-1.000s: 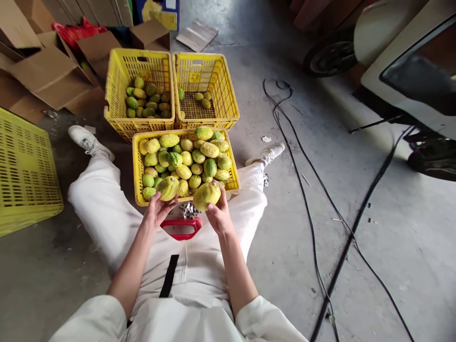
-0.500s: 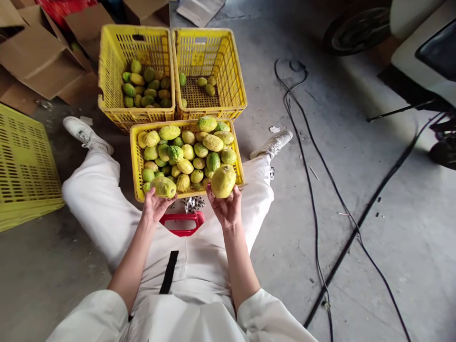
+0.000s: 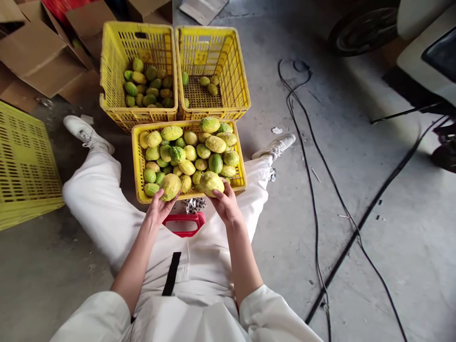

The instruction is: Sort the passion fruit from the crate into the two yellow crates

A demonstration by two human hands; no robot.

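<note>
While the near crate (image 3: 137, 164) sits heaped, our left hand (image 3: 158, 209) and right hand (image 3: 224, 204) each grip one fruit, and the far crates (image 3: 117, 61) are partly filled.

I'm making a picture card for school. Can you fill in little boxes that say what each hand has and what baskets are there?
Left hand: holds a yellow-green fruit
Right hand: holds a bigger yellow fruit
Near crate: yellow, heaped with fruit, between the person's legs
Far left crate: partly filled
Far right crate: only a few fruit
Floor: grey concrete, black cables to the right
Between the knees: red handle
</note>
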